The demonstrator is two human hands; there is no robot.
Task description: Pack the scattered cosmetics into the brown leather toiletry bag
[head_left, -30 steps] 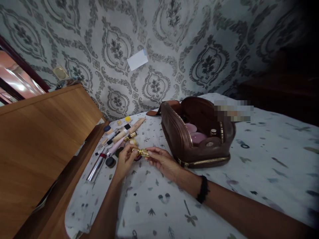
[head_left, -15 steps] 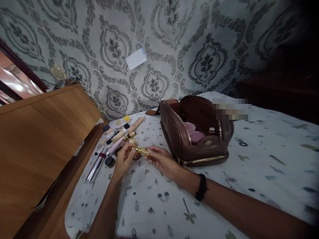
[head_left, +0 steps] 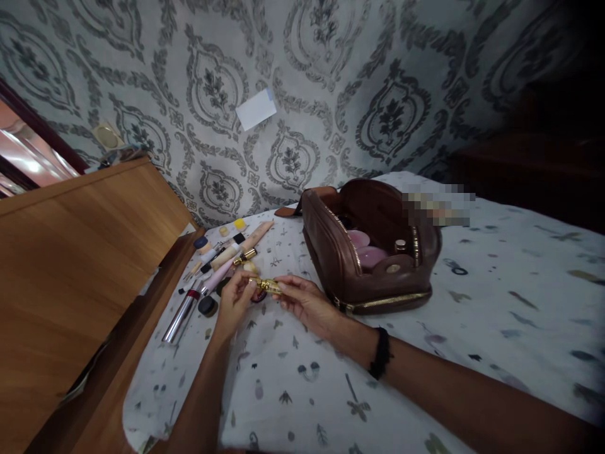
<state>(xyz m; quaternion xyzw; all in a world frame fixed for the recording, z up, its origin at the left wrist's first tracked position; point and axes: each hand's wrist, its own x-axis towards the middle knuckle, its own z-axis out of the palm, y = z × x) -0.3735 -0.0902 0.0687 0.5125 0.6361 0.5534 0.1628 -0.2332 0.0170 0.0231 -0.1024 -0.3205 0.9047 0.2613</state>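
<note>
A small shiny gold cosmetic tube [head_left: 267,285] lies sideways between my two hands, its exact kind hard to make out. The fingertips of my left hand [head_left: 237,296] pinch its left end. At the other end, my right hand [head_left: 305,302] has thumb and fingers closed on it. Just beyond my left hand lies another gold-and-black tube [head_left: 246,256]. A dark round jar [head_left: 208,307] and a silver tube with a red band [head_left: 179,318] are left of that hand. Close to my right hand stands an unzipped brown bag [head_left: 326,258] with pink round items [head_left: 371,257] inside.
Several cosmetics, including a pink tube [head_left: 218,276] and a beige tube [head_left: 258,233], lie on the patterned sheet [head_left: 283,403]. A wooden board [head_left: 80,265] borders the bed at left. Behind is a patterned wall [head_left: 302,75]. A blurred-out patch covers something right of the bag.
The view has shifted very slightly. Both hands keep hold of the gold tube in nearly the same place.
</note>
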